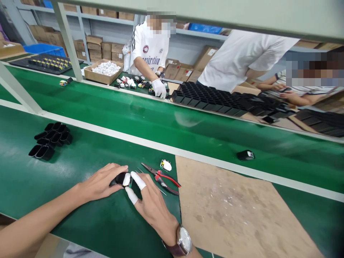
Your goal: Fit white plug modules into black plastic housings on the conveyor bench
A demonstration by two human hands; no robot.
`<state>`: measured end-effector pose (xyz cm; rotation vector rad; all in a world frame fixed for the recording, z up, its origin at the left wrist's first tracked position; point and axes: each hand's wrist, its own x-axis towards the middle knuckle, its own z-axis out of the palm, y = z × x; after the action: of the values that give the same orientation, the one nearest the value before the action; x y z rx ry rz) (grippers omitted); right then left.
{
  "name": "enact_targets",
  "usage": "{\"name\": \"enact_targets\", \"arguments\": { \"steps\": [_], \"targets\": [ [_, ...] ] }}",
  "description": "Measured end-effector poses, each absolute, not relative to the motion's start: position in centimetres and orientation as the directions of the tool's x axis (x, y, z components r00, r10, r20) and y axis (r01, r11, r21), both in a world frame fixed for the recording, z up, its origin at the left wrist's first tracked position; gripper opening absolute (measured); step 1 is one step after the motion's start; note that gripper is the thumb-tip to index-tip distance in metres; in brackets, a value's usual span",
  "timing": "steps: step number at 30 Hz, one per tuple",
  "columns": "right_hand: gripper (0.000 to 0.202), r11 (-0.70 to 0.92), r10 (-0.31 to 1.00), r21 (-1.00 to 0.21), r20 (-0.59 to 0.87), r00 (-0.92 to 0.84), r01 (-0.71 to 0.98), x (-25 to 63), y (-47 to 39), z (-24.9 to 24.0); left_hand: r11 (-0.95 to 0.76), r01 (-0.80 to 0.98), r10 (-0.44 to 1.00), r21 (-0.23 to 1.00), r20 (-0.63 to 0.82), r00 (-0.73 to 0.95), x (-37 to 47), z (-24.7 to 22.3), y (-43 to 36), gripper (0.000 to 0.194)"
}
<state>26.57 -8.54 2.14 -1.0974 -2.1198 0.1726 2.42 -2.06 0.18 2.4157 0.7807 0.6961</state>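
Left hand [103, 184] cups a small black housing [120, 178], pinning it to the green mat [80, 215]. Right hand [150, 202], fingertips sheathed in white cots [138, 180] for grip, pinches the housing's open end. Red-handled pliers [163, 178] lie just beyond the right fingers, within reach; empty black housings [51, 139] wait well beyond the left hand.

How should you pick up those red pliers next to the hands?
Probably by the red handles, coming from above on the right. The pliers lie flat on the green mat, with the pointed metal nose toward the upper left, nearest the right hand.
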Motion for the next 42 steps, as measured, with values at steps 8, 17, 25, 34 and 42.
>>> {"name": "enact_targets", "arguments": {
  "steps": [8,17,25,34,42],
  "targets": [
    [0.021,0.646,0.748,-0.433,0.523,-0.408,0.629,26.9,-8.5,1.6,-0.572,0.425,0.712,0.702,0.168,0.681,2.7,0.1,-2.8,0.061],
    [0.031,0.567,0.769,-0.249,0.501,-0.396,0.786,26.9,-8.0,2.3,-0.495,0.424,0.766,0.758,0.149,0.626,2.4,0.0,-1.9,0.077],
    [0.023,0.368,0.834,0.069,0.417,-0.362,0.927,28.6,-8.0,-0.2,-0.492,0.437,0.764,0.753,0.134,0.631,2.3,0.9,-1.4,0.064],
    [0.025,0.519,0.781,-0.161,0.489,-0.389,0.84,27.6,-8.8,2.3,-0.443,0.361,0.753,0.82,0.122,0.647,2.4,0.3,-1.3,0.068],
    [0.03,0.533,0.694,0.006,0.569,-0.441,0.846,27.2,-8.6,3.1,-0.452,0.353,0.729,0.819,0.111,0.675,2.5,0.3,-1.3,0.072]
  ]
}}
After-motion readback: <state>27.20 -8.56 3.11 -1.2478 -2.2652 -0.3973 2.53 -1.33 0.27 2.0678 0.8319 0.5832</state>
